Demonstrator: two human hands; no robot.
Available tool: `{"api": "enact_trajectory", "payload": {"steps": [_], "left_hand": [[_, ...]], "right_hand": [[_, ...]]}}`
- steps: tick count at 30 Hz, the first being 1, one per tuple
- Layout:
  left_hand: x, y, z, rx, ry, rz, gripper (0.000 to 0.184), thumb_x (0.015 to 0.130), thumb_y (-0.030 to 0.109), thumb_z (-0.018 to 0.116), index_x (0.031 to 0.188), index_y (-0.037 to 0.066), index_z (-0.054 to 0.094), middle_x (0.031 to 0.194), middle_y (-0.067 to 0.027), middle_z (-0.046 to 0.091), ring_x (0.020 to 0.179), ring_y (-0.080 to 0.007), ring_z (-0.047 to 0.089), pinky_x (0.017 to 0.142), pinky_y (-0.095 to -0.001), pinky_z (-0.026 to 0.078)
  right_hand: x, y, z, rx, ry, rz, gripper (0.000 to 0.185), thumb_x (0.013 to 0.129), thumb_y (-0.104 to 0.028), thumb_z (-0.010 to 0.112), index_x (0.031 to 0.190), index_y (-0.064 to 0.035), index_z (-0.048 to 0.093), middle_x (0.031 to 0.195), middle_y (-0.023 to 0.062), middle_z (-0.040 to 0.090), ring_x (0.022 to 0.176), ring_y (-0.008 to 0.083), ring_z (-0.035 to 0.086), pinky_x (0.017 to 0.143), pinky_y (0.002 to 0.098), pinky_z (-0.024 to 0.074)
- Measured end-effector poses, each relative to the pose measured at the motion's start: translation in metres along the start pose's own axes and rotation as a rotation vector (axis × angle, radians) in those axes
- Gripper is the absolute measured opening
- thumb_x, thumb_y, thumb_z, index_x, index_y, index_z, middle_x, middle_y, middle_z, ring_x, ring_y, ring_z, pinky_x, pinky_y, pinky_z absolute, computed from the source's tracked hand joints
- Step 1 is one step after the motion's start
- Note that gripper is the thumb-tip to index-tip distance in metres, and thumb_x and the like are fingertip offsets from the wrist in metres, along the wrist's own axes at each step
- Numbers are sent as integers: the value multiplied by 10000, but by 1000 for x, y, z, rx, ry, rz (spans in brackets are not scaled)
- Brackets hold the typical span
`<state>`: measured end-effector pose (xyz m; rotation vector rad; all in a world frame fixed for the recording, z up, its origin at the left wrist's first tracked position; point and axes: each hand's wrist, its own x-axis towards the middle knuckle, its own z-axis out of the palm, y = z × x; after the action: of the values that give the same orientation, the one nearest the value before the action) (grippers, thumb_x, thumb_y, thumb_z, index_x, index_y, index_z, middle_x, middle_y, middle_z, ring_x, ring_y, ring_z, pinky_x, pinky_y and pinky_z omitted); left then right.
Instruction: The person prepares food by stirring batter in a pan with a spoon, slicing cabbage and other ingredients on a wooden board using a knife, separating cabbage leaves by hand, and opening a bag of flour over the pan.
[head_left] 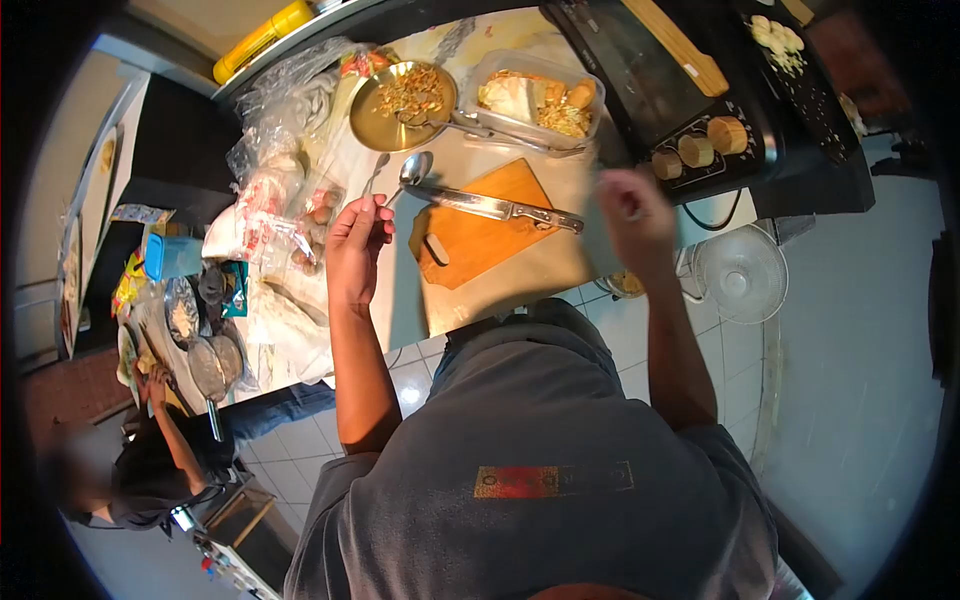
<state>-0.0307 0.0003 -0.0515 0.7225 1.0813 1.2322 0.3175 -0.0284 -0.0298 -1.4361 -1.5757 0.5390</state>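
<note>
My left hand (358, 235) is closed around the handle of a shiny metal spoon (416, 167). A second slim utensil (376, 172) rises beside the spoon from the same fingers; its kind is hard to make out. To the right, my right hand (637, 215) is in the air near the table's edge, smeared by motion, so its grip is unclear. Between the hands, a knife (480, 204) lies across a wooden cutting board (490, 245). Behind the board are a round metal pan (365, 125) with chopped food and a clear plastic container (597, 100) of food. Tongs (520, 138) extend from the pan toward the container.
Plastic bags (265, 195) crowd the table's left side. A black appliance (640, 110) with wooden knobs (696, 151) stands at the right, and a wire strainer (740, 275) sits below it. Another person (155, 455) works at the lower left, near a pan (215, 368).
</note>
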Motion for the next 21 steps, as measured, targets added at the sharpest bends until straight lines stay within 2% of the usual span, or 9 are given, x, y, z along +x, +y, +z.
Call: {"api": "enact_trajectory", "payload": {"steps": [2,3,5,8,12,14,15,16,21], "left_hand": [[-7,-5,-9,-13,11,-39,254,981,258,560,1049,28,643,850,-25,649,718,-94,561,664,-236,431],[-11,-7,-13,-18,9,-76,271,984,276,552,1054,30,641,848,-24,649,716,-92,560,663,-236,429],[-18,-13,-17,-12,25,-86,288,985,289,547,1065,28,638,845,-19,651,716,-87,559,665,-231,424],[-29,-25,-26,88,53,-145,276,980,267,554,1083,24,635,844,-2,649,713,-72,548,665,-217,412],[-40,-39,-34,57,78,-199,271,976,264,562,1091,30,635,844,1,647,714,-66,545,665,-207,410],[-42,-46,-36,63,77,-219,244,972,252,569,1079,44,640,807,21,636,648,-36,471,598,-190,350],[-44,-49,-38,67,76,-228,231,969,246,572,1073,52,642,789,31,630,615,-21,434,564,-181,320],[-46,-51,-38,82,71,-248,251,967,273,575,1100,66,627,783,65,597,627,-18,422,587,-177,305],[-53,-48,-29,98,106,-205,238,961,267,586,1071,62,640,774,56,601,606,-18,395,560,-186,289]], "right_hand": [[-7,14,32,-104,-233,79,282,811,-166,711,1053,-54,620,891,99,615,797,217,600,722,335,485],[-12,27,45,-103,-249,76,282,811,-166,711,1053,-54,620,891,99,615,797,217,600,722,335,485],[-18,46,67,-346,-303,-79,351,765,-234,724,1063,-78,625,950,120,611,897,313,583,828,427,460],[-18,43,77,-403,-376,21,367,758,-270,728,1061,-91,627,1005,122,608,973,330,562,892,456,422],[-20,55,82,-447,-417,23,354,760,-254,728,1060,-99,625,1012,126,607,966,337,566,861,460,437],[-21,56,84,-470,-421,65,323,779,-212,711,1063,-90,617,998,130,601,954,347,569,835,460,444],[-21,54,85,-464,-431,60,323,779,-212,711,1063,-90,617,998,130,601,954,347,569,835,460,444],[-21,51,85,-469,-437,24,301,792,-185,695,1062,-84,609,991,134,593,942,350,571,819,455,450],[-25,46,74,-480,-423,-113,261,822,-127,652,1060,-54,573,964,159,563,904,374,569,781,461,462]]}}
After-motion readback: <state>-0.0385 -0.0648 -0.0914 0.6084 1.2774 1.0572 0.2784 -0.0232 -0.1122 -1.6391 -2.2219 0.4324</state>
